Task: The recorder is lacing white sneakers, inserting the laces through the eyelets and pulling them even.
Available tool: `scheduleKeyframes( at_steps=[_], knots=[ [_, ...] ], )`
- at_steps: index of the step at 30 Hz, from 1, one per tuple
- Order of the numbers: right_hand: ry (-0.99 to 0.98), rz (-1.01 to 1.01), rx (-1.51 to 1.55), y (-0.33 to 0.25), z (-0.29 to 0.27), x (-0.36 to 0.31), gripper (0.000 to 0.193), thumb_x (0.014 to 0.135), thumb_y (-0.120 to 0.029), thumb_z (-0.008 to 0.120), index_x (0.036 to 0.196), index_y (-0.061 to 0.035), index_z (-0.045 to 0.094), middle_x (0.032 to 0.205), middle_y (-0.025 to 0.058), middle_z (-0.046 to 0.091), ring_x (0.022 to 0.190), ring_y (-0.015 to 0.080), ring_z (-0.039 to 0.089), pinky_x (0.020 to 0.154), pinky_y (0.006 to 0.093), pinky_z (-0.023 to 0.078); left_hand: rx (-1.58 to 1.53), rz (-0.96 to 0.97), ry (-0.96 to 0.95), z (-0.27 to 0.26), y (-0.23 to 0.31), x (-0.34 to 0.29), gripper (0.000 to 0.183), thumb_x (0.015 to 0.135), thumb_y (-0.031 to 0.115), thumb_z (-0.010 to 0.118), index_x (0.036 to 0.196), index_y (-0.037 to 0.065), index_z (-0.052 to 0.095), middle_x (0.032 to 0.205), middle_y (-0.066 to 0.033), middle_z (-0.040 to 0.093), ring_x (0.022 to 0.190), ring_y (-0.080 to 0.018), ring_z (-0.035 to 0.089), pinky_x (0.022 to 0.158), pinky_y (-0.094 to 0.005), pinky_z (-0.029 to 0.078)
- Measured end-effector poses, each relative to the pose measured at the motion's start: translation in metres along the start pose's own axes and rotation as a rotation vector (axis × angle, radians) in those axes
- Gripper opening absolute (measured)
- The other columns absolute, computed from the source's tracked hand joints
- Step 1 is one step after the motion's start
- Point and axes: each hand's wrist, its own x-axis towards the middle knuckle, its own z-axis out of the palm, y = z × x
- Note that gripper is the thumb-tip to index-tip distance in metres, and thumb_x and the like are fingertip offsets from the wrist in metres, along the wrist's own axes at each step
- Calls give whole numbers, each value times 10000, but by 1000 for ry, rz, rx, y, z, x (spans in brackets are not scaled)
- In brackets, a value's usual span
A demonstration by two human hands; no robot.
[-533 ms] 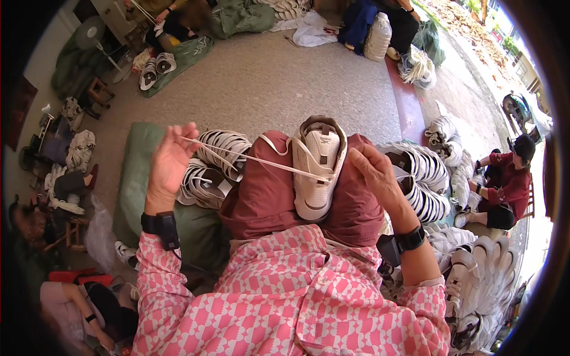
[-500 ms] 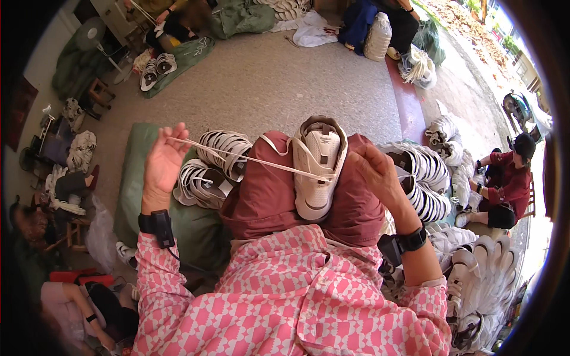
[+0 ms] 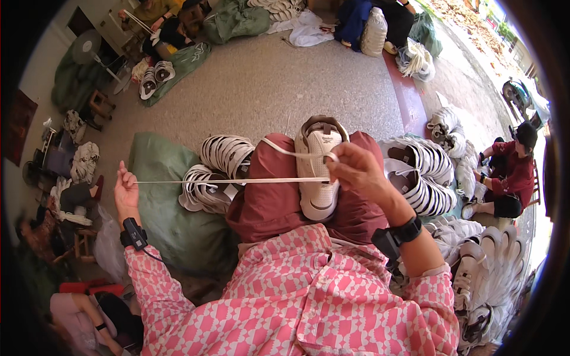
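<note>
A cream-white sneaker [image 3: 320,204] with brown trim stands between my knees, on maroon trousers. Out to the left, my left hand [image 3: 126,190] has its fingers curled round one end of a pale shoelace [image 3: 255,180], which runs taut and level to the shoe. My right hand [image 3: 359,169] is over the shoe's right side, thumb and fingertips pinching the lace there. A looser stretch of lace arches from the right fingers over my left knee. The eyelets under the right hand are hidden.
Nested white shoe uppers [image 3: 225,155] lie left of my knees on a green sack [image 3: 160,219]. More striped uppers [image 3: 424,178] are at my right, with piled shoes [image 3: 490,267] below. A person in dark red [image 3: 513,172] sits farther right. A fan [image 3: 87,47] stands far left.
My left hand has gone outward and down to the left, drawing the lace out longer and straight. My right hand has moved left onto the shoe and now pinches the lace.
</note>
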Motion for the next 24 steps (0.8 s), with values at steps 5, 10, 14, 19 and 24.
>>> scheduleKeyframes(
  at_steps=[5,10,14,19,24],
  knots=[
    [404,-117,2,-31,-64,-58,153,978,-176,560,991,-31,608,622,-50,490,512,20,412,451,173,298,425,21,-407,54,-31,-39,424,1040,210,429,1406,-4,405,721,22,473,573,-46,383,476,-179,327],
    [829,18,-344,-18,-133,-127,258,973,-255,577,885,-19,638,568,-46,474,450,33,402,431,198,301,1273,7,-262,133,-107,-72,426,1020,168,406,1420,19,397,791,23,561,586,-36,445,523,-179,381],
    [986,-33,-1490,27,-152,-146,138,894,-156,636,931,-24,654,816,118,661,715,210,616,629,337,476,1473,106,-711,159,-187,-81,266,996,169,420,1158,35,583,788,-17,603,684,-91,542,586,-236,426],
    [595,70,-571,24,-78,-90,129,916,-104,609,979,-1,656,739,24,636,593,68,549,516,222,416,1721,628,-1289,200,-270,-113,135,909,94,524,938,67,653,766,-73,632,745,-227,581,817,-350,414],
    [245,69,-459,18,-2,-36,168,931,-119,600,1061,-22,642,680,47,635,592,94,587,521,261,451,1753,611,-1382,197,-312,-122,158,899,154,540,780,77,610,720,-80,581,759,-254,569,858,-384,376]
  ],
)
